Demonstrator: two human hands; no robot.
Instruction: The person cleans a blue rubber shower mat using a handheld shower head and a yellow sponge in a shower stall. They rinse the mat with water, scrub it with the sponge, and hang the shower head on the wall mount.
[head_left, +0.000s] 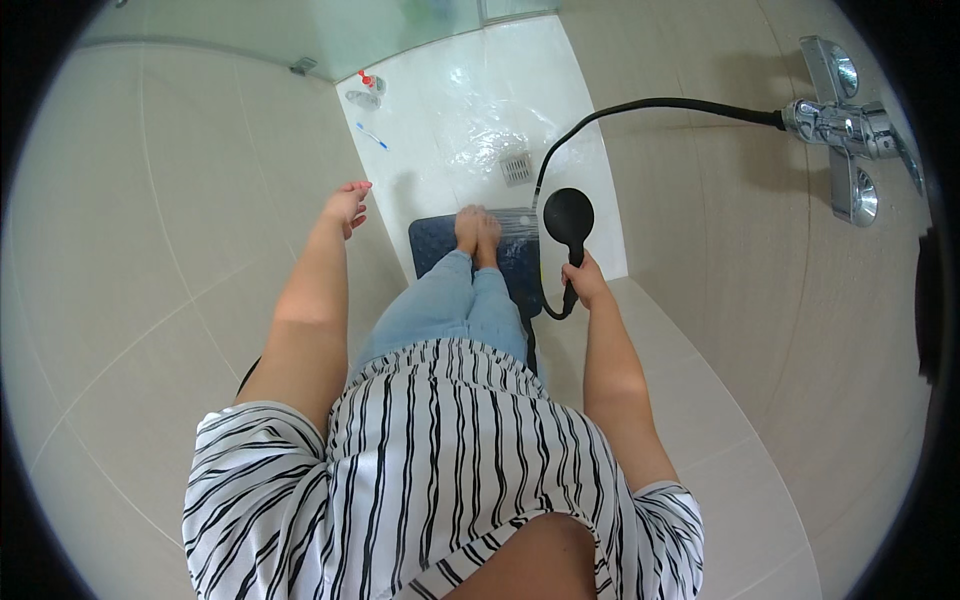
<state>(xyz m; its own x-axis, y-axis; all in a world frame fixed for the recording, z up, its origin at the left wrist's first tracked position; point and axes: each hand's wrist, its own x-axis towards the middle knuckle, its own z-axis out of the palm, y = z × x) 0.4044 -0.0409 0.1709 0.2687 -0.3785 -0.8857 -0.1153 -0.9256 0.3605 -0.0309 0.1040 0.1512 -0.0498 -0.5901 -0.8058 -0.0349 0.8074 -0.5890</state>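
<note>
My right hand (587, 280) grips the handle of a black hand shower (568, 216). Water sprays leftward from its head over my bare feet (477, 229), which stand side by side on a dark blue bath mat (433, 241). From the handle's lower end a black hose (651, 103) loops up and across to a chrome mixer tap (844, 127) on the right wall. My left hand (349, 206) is held out by the left wall, its fingers apart and nothing in them.
A drain grate (516, 170) is set in the wet white shower floor (442, 135). By the left wall lie a blue and white toothbrush (372, 136), a clear item (363, 99) and a bottle with a red top (373, 82). A glass panel (300, 34) borders the far side.
</note>
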